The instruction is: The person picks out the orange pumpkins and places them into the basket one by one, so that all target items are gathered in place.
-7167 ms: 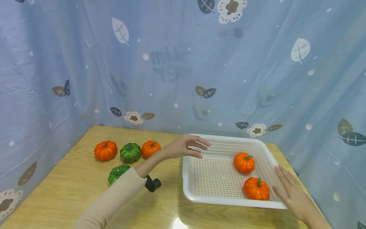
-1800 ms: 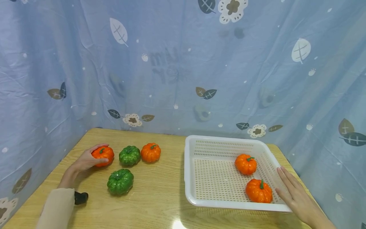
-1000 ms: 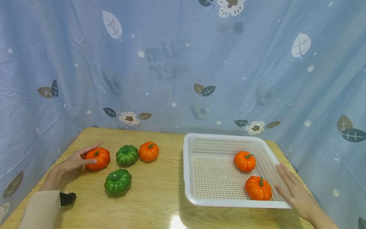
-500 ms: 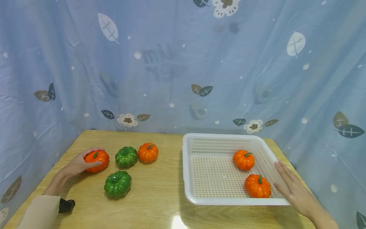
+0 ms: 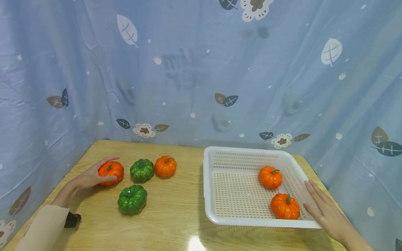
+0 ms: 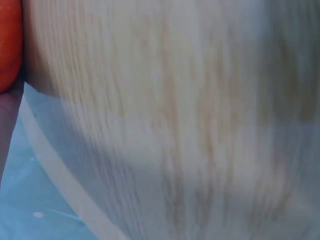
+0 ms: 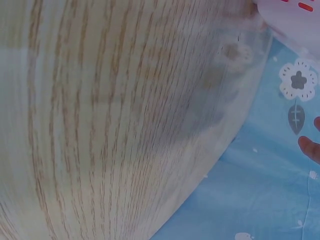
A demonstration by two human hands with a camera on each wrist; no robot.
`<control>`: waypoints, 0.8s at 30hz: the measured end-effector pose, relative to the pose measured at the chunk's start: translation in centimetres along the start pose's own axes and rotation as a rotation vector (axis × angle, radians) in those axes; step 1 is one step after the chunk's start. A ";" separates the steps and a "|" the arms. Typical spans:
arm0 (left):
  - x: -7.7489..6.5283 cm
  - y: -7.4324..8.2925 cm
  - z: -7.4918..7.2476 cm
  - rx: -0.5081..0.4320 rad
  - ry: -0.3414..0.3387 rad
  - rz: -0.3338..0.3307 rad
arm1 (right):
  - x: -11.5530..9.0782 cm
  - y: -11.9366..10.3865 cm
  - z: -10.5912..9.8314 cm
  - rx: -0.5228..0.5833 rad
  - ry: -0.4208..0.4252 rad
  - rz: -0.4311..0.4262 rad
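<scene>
At the table's left side, my left hand holds an orange toy pumpkin, thumb in front and fingers behind it. The left wrist view catches this orange pumpkin only at its left edge, with part of a finger below. My right hand lies with straight fingers along the right rim of a white plastic basket. Two orange pumpkins, one behind the other, sit inside on the right. In the right wrist view, a corner of the basket and fingertips show.
Right of the held pumpkin stand a green pumpkin and another orange one, side by side. A second green pumpkin sits nearer the front. A blue patterned curtain encloses the wooden table at the back and sides.
My left hand has gone from above the basket to the leftmost orange pumpkin. Its fingers loosened briefly, then closed around it again. My right hand has stayed at the basket's rim.
</scene>
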State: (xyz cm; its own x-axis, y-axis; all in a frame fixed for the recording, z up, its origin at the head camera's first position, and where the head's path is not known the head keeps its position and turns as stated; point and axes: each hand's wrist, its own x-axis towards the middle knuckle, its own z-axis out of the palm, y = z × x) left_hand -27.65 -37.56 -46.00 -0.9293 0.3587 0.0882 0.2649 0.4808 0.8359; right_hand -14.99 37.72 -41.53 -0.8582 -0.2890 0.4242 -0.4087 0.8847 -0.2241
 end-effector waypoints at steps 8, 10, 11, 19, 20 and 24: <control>0.9 0.1 0.2 0.053 0.063 0.033 | -0.1 -0.1 -0.2 -0.001 -0.006 0.011; 1.0 0.2 0.3 0.075 0.075 0.047 | -0.1 -0.2 -0.2 0.002 -0.013 0.015; 1.0 0.2 0.3 0.071 0.080 0.042 | -0.1 -0.2 -0.2 0.004 -0.015 0.016; 0.6 0.5 0.1 0.008 0.060 -0.036 | 0.0 -0.4 -0.3 0.002 -0.039 0.039; 0.6 0.8 0.0 0.001 0.054 -0.050 | 0.0 -0.4 -0.2 0.001 -0.042 0.044; 0.5 1.5 -0.5 -0.048 0.050 -0.090 | -0.2 -0.4 -0.1 0.004 -0.046 0.052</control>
State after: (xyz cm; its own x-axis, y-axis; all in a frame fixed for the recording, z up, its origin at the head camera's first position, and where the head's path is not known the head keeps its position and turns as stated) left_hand -27.88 -37.03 -44.44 -0.9606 0.2754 0.0376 0.1686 0.4698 0.8665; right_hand -14.63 37.48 -41.41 -0.8915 -0.2597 0.3713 -0.3647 0.8975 -0.2480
